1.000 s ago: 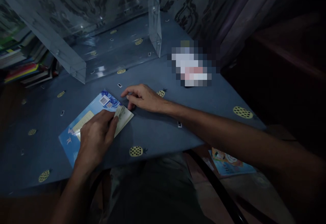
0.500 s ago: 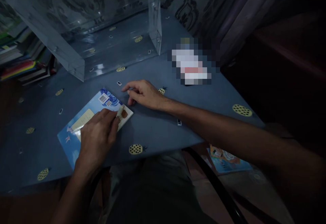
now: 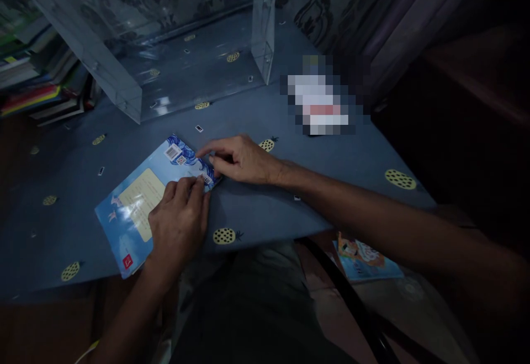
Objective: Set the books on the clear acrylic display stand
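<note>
Where drapery flanks the pineapple-printed table, right hand sits spread by book, left grip unclear.

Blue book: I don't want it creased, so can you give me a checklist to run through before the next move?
1. Blue book lying on the table, barcode facing up: ok.
2. Left hand on the cover, fingers near the barcode end: ok.
3. Right hand touching the book: cannot tell; its fingers are at the far-right edge.
4. Near corner well inside the table edge: not ok, it reaches about to the edge.
5. Inside pages uncreased: cannot tell, the cover hides them.
</note>
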The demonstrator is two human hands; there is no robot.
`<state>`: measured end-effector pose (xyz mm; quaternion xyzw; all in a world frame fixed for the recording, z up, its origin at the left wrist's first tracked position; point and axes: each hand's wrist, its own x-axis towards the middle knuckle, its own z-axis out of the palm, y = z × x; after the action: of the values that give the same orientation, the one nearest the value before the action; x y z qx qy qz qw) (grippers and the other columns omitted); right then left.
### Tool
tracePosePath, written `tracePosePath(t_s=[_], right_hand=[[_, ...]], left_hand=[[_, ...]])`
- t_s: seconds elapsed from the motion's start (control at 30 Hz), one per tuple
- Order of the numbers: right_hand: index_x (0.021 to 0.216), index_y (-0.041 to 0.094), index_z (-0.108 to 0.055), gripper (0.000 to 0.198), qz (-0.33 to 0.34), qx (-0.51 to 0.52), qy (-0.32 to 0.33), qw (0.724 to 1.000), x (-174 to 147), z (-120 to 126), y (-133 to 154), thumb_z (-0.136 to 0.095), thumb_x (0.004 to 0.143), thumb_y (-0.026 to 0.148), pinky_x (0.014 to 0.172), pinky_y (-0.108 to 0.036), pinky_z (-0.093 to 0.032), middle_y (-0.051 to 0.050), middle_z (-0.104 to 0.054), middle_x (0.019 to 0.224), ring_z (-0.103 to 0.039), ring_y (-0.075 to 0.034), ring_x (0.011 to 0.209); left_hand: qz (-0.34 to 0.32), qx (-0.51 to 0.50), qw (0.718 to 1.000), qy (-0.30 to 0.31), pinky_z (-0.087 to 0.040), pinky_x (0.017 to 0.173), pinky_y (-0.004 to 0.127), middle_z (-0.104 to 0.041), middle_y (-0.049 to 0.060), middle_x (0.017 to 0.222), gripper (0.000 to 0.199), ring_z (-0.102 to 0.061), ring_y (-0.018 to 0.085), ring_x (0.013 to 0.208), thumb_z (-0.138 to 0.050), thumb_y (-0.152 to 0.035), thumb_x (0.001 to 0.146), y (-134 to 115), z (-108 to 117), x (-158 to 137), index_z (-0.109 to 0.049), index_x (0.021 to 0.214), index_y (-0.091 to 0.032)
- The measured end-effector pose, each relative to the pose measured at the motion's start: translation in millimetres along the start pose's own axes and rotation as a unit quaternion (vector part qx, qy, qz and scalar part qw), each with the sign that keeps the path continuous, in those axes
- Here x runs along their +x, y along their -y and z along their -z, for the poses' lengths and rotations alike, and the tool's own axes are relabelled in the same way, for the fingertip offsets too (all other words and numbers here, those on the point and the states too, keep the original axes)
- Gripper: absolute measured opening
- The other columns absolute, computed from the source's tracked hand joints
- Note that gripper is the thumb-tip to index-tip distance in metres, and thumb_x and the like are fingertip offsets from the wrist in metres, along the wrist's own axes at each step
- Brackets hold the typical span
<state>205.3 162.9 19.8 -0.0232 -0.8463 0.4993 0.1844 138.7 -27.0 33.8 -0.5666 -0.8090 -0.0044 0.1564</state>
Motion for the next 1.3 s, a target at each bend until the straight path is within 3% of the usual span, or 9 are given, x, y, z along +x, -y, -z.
tracePosePath(t_s=[0.13, 0.27, 0.4, 0.5, 0.6, 0.7, 0.87, 1.1, 1.3], right_hand=[[0.119, 0.021, -0.074, 0.033, 0.044, -0.132, 0.024, 0.99, -5, -1, 0, -0.054, 0.093, 0.018, 0.068, -0.024, -0.044, 0.001, -0.074, 0.076, -0.064, -0.014, 0.069], [0.115, 0.021, -0.075, 0.028, 0.114, -0.257, 0.037, 0.959, -18, -5, 4, -0.056, 0.095, 0.023, 0.064, -0.025, -0.043, -0.001, -0.077, 0.079, -0.066, -0.015, 0.066], [0.113, 0.019, -0.074, 0.024, 0.163, -0.365, 0.053, 0.915, -37, -5, 8, -0.057, 0.097, 0.019, 0.063, -0.026, -0.047, -0.003, -0.076, 0.077, -0.067, -0.015, 0.064], [0.117, 0.017, -0.072, 0.028, 0.193, -0.418, 0.051, 0.886, -44, -6, 11, -0.058, 0.094, 0.009, 0.069, -0.028, -0.055, -0.006, -0.077, 0.081, -0.072, -0.019, 0.075], [0.126, 0.016, -0.068, 0.046, 0.211, -0.447, 0.055, 0.867, -43, -13, 14, -0.056, 0.087, -0.005, 0.077, -0.03, -0.062, -0.009, -0.078, 0.093, -0.073, -0.022, 0.096], [0.127, 0.015, -0.066, 0.05, 0.211, -0.471, 0.042, 0.856, -36, -21, 16, -0.054, 0.084, -0.009, 0.079, -0.029, -0.065, -0.01, -0.079, 0.097, -0.072, -0.023, 0.108], [0.13, 0.015, -0.065, 0.049, 0.243, -0.463, 0.061, 0.85, -27, -19, 16, -0.054, 0.086, -0.005, 0.089, -0.036, -0.063, -0.01, -0.078, 0.101, -0.072, -0.024, 0.109], [0.121, 0.018, -0.071, 0.034, 0.279, -0.494, 0.1, 0.818, -18, -7, 22, -0.057, 0.094, 0.003, 0.089, -0.038, -0.055, -0.01, -0.08, 0.102, -0.072, -0.023, 0.102], [0.118, 0.017, -0.071, 0.029, 0.263, -0.511, 0.13, 0.808, 25, 3, 1, -0.056, 0.096, 0.006, 0.092, -0.039, -0.048, -0.012, -0.078, 0.113, -0.07, -0.023, 0.103]], left_hand=[[0.004, -0.015, 1.0, -0.004, -0.055, 0.075, 0.038, -0.072, 0.012, 0.113, 0.031, -0.065, 0.027, 0.098, -0.047, -0.026, 0.102, 1, -3, -4, -0.066, 0.124, -0.015], [-0.026, -0.132, 0.991, 0.006, -0.057, 0.092, 0.041, -0.07, 0.013, 0.123, 0.033, -0.065, 0.026, 0.109, -0.049, -0.026, 0.102, 17, 1, -13, -0.063, 0.132, -0.019], [-0.017, -0.224, 0.974, 0.031, -0.055, 0.102, 0.043, -0.068, 0.01, 0.13, 0.034, -0.063, 0.024, 0.121, -0.044, -0.032, 0.104, 68, 2, -32, -0.066, 0.129, -0.025], [0.062, -0.166, 0.983, 0.04, -0.051, 0.106, 0.051, -0.064, 0.012, 0.139, 0.041, -0.059, 0.03, 0.129, -0.04, -0.038, 0.104, 114, -3, -51, -0.067, 0.131, -0.025], [0.113, -0.129, 0.984, 0.052, -0.053, 0.103, 0.05, -0.061, 0.011, 0.145, 0.046, -0.058, 0.032, 0.132, -0.037, -0.045, 0.104, 141, -8, -68, -0.065, 0.136, -0.028], [0.132, -0.106, 0.984, 0.047, -0.055, 0.098, 0.049, -0.062, 0.011, 0.143, 0.047, -0.061, 0.033, 0.127, -0.035, -0.045, 0.104, 142, -10, -75, -0.065, 0.136, -0.03], [0.154, -0.06, 0.985, 0.04, -0.055, 0.091, 0.055, -0.065, 0.013, 0.139, 0.043, -0.063, 0.037, 0.122, -0.037, -0.04, 0.104, 130, -13, -75, -0.067, 0.134, -0.031], [0.157, -0.088, 0.984, 0.021, -0.051, 0.097, 0.052, -0.064, 0.012, 0.137, 0.043, -0.062, 0.033, 0.118, -0.038, -0.042, 0.104, 135, -19, -78, -0.067, 0.134, -0.03], [0.171, -0.059, 0.983, 0.001, -0.054, 0.083, 0.045, -0.066, 0.012, 0.122, 0.04, -0.064, 0.03, 0.1, -0.042, -0.044, 0.103, 122, -9, -83, -0.071, 0.127, -0.03]])
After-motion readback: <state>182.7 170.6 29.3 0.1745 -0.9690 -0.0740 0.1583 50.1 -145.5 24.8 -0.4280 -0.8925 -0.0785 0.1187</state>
